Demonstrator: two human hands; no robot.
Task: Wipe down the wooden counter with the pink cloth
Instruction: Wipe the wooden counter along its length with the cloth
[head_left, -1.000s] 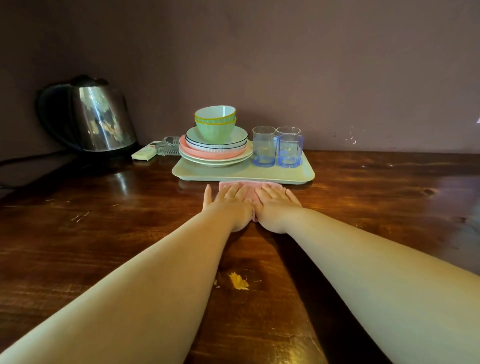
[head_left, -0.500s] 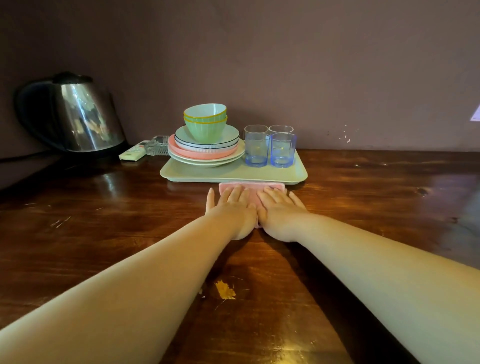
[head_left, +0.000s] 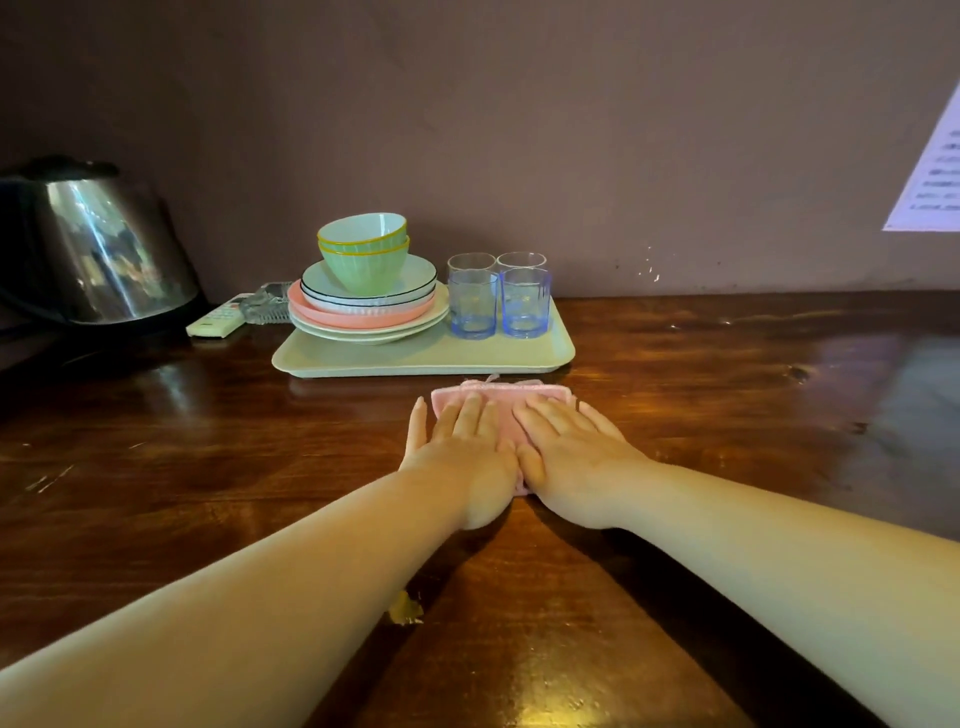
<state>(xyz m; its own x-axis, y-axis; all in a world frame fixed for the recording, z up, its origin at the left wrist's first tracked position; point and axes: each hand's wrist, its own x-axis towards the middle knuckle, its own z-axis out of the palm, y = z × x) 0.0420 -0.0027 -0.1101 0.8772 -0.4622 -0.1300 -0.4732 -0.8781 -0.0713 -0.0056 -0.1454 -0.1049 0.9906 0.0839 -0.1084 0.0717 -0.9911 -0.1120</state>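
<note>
A folded pink cloth (head_left: 506, 410) lies flat on the dark, glossy wooden counter (head_left: 727, 415), just in front of a pale green tray. My left hand (head_left: 462, 452) presses down on the cloth's left half with straight fingers. My right hand (head_left: 571, 452) presses on its right half, fingers spread flat. The two hands lie side by side, thumbs touching. Most of the cloth is hidden under them; only its far edge and a strip between the hands show.
The pale green tray (head_left: 415, 358) carries stacked plates (head_left: 363, 312), two green bowls (head_left: 363, 254) and three blue glasses (head_left: 498, 301). A steel kettle (head_left: 104, 249) and a remote control (head_left: 215, 318) stand at the far left. A yellowish scrap (head_left: 405, 610) lies near my left forearm. A wall backs the counter.
Both hands have drawn the cloth back toward me, away from the tray's front edge. The view has shifted to the right, so kettle and tray sit further left.
</note>
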